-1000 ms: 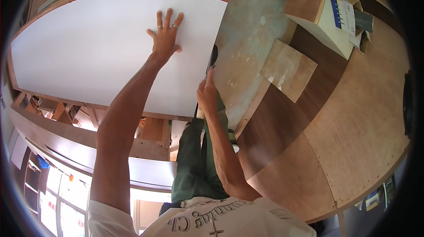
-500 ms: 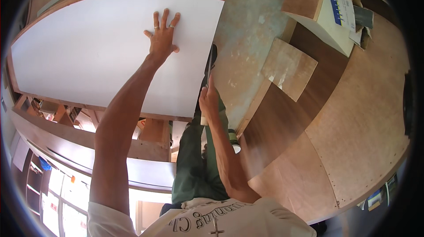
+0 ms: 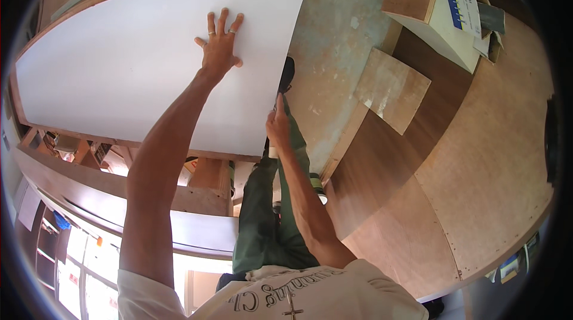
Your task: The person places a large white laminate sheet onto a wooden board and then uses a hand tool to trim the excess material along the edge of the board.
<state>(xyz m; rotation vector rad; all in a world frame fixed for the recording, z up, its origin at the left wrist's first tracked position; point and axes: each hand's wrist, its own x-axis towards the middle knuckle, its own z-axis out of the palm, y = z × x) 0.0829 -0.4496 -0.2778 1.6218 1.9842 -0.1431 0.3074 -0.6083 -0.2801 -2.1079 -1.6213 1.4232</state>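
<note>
My left hand point(image 3: 219, 50) lies flat with fingers spread on a large white-faced panel point(image 3: 131, 69) that has a curved wooden edge. Rings show on its fingers. At the panel's right edge, my right hand point(image 3: 278, 130) grips a slim tool with a pale handle point(image 3: 273, 152), its index finger stretched forward along it. The tool's narrow metal blade is mostly hidden now, so its exact kind cannot be made out. Below the panel edge, a dark shoe point(image 3: 287, 74) shows.
To the right, a curved wooden counter point(image 3: 477, 159) runs along the floor area. A square board point(image 3: 394, 90) lies there, near a white-sided box unit point(image 3: 444, 27) with an opened carton point(image 3: 468, 12) on top. A can point(image 3: 317, 185) stands by my leg. Shelving framework point(image 3: 209, 178) lies below the panel.
My right hand has slid slightly up and left along the panel's edge with the tool, whose metal blade showed more clearly before. The left hand stays pressed on the panel.
</note>
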